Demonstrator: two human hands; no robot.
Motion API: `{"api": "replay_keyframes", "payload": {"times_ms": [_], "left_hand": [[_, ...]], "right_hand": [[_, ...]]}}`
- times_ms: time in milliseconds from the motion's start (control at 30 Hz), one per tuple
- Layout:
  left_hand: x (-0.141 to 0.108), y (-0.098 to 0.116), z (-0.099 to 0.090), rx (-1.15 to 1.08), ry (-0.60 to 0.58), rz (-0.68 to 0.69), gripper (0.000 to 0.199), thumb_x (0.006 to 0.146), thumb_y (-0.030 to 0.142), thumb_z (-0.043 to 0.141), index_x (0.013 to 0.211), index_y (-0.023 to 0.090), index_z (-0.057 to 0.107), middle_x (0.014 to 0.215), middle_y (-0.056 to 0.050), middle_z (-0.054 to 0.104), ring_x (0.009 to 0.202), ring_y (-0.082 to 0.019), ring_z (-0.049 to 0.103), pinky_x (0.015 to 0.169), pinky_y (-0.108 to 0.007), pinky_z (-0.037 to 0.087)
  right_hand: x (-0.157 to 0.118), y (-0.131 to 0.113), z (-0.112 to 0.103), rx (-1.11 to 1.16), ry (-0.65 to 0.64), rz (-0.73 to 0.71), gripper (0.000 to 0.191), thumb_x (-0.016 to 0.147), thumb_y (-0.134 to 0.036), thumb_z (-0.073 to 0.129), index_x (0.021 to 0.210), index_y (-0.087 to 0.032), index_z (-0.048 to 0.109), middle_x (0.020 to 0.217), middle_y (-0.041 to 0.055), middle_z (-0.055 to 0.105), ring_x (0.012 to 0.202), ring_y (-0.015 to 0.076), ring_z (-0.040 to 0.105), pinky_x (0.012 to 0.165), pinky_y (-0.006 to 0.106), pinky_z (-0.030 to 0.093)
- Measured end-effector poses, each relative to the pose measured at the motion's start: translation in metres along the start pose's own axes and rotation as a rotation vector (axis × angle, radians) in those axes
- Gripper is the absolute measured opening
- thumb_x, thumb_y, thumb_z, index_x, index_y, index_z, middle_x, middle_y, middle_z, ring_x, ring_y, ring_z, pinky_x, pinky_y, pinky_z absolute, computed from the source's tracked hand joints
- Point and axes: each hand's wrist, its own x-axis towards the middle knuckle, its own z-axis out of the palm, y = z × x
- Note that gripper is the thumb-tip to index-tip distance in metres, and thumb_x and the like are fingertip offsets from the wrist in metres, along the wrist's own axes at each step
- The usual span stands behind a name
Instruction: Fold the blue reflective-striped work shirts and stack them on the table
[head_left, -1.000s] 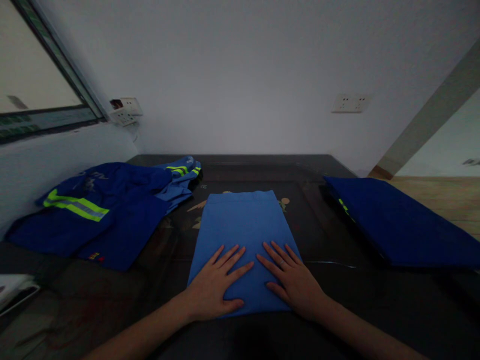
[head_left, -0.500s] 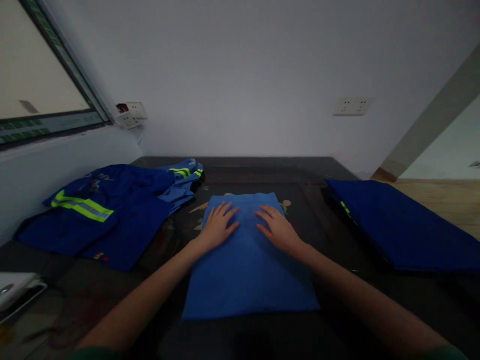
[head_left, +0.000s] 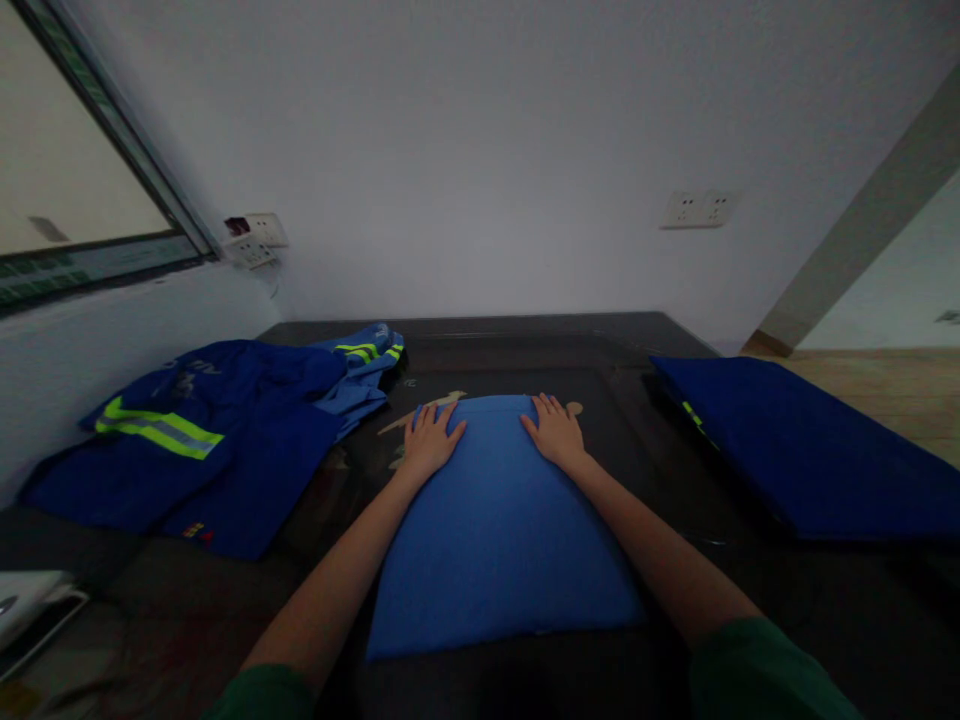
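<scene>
Left hand (head_left: 431, 441) and right hand (head_left: 557, 430) are lying spread flat on blue cloth (head_left: 501, 535), partly hiding its far corners. Left of both, white object (head_left: 34, 592) is running off-frame.

This is an indoor room, perhaps in a home or a small office; which of the two cannot be told. A pale painted wall (head_left: 480, 150) rises behind a dark, glossy counter (head_left: 622, 430) with small decorative pictures on its top. Double sockets (head_left: 697, 209) sit on that wall, and a window (head_left: 67, 170) opens on the left. At the right, wood-look flooring (head_left: 885, 390) stretches past the wall's edge. A blue work jacket (head_left: 247, 400) with reflective stripes, lying on the counter, suggests working life.
</scene>
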Motion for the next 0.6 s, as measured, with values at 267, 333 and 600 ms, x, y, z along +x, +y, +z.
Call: {"api": "replay_keyframes", "payload": {"times_ms": [267,333,600], "left_hand": [[0.01,-0.016,-0.012,-0.132,-0.068,-0.076,0.067,0.091,0.058,0.037,0.145,0.018,0.036,0.151,-0.02,0.03,0.141,-0.036,0.023,0.11,-0.051,0.023],[0.007,-0.035,-0.024,-0.215,-0.024,-0.125,0.066,0.088,0.051,0.047,0.141,0.012,0.04,0.146,-0.023,0.038,0.138,-0.035,0.031,0.108,-0.046,0.028],[-0.028,-0.084,-0.078,-1.075,-0.443,-0.324,0.033,0.07,0.037,0.075,0.089,0.012,0.067,0.086,-0.01,0.071,0.077,-0.019,0.066,0.072,-0.028,0.051]], "right_hand": [[0.0,0.003,-0.002,0.019,0.025,0.033,0.065,0.095,-0.046,0.032,0.142,-0.002,0.037,0.15,0.0214,0.032,0.142,0.0308,0.023,0.113,0.048,0.02],[-0.01,0.014,-0.009,0.074,0.076,-0.014,0.063,0.093,-0.044,0.036,0.141,-0.002,0.039,0.149,0.0219,0.034,0.142,0.0316,0.022,0.112,0.049,0.023],[-0.124,0.084,-0.064,0.566,0.151,0.034,0.056,0.083,-0.043,0.048,0.134,-0.021,0.049,0.127,0.0139,0.056,0.113,0.0292,0.056,0.085,0.047,0.053]]}}
